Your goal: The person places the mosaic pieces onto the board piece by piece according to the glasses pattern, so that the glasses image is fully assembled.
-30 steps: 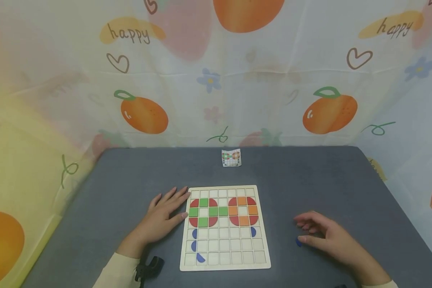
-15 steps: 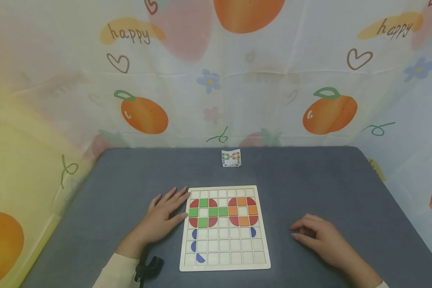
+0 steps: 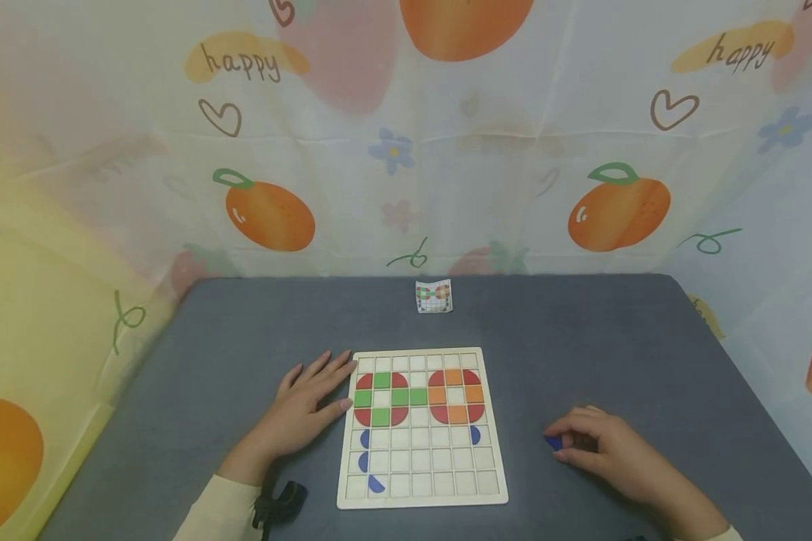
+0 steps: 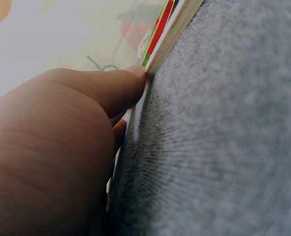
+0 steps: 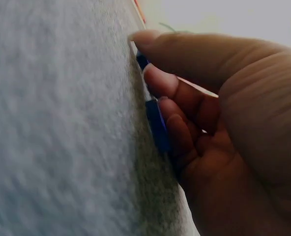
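Observation:
A wooden grid board (image 3: 419,460) lies on the table, with red, green and orange pieces in its upper rows. Blue half-round pieces sit lower, such as one at the right side (image 3: 475,435) and a slanted one at lower left (image 3: 376,485). My left hand (image 3: 304,413) is spread flat, thumb and fingertips touching the board's left edge. Right of the board, my right hand (image 3: 612,454) pinches a blue piece (image 3: 553,443) between thumb and index finger. The right wrist view shows another blue piece (image 5: 158,125) beneath the other fingers; whether they grip it is unclear.
Behind the board lies a small printed card (image 3: 434,296) with a coloured grid pattern. The dark grey table (image 3: 277,308) meets a fruit-patterned curtain (image 3: 487,195) at the back and sides. A black strap device (image 3: 280,505) sits at the left wrist.
My right hand has shifted slightly left and its fingers have closed in. A blue piece, hidden half a second ago, now shows between thumb and index finger. The left hand stays put.

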Demonstrator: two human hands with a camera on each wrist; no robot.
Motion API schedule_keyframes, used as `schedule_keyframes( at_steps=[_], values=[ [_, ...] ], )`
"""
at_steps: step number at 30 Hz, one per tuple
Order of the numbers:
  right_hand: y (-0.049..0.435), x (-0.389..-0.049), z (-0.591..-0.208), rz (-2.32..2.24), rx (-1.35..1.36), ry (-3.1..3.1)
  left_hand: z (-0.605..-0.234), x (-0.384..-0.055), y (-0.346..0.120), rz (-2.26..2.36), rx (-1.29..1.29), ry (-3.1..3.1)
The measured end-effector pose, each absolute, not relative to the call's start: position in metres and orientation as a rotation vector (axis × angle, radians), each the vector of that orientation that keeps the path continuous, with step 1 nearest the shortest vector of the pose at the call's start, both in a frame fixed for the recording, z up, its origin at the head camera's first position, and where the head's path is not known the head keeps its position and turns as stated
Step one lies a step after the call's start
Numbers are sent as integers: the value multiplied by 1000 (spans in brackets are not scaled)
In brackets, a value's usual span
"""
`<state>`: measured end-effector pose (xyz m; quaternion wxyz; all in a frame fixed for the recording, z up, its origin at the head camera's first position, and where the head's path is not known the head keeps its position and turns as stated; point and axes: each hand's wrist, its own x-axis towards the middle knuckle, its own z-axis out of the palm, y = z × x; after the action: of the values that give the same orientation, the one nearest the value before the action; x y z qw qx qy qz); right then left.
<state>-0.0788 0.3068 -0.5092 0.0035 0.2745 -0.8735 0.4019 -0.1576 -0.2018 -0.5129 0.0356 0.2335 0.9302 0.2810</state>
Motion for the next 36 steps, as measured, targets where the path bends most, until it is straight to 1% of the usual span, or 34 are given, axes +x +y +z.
schedule_keyframes(
  at_steps=[5,11,25,30,36],
  values=[
    [307,-78,-507,1255,825,-2772,-512,-157,-201,882,747,2864],
    [298,-77,-510,1138,760,-2726,-513,-157,-202,885,767,2872],
    [284,-76,-518,1010,686,-2672,-515,-158,-203,864,744,2858],
    [270,-75,-513,1078,693,-2670,-513,-157,-202,889,759,2870],
    [246,-73,-515,1047,734,-2672,-513,-157,-202,887,754,2863]
  ],
)
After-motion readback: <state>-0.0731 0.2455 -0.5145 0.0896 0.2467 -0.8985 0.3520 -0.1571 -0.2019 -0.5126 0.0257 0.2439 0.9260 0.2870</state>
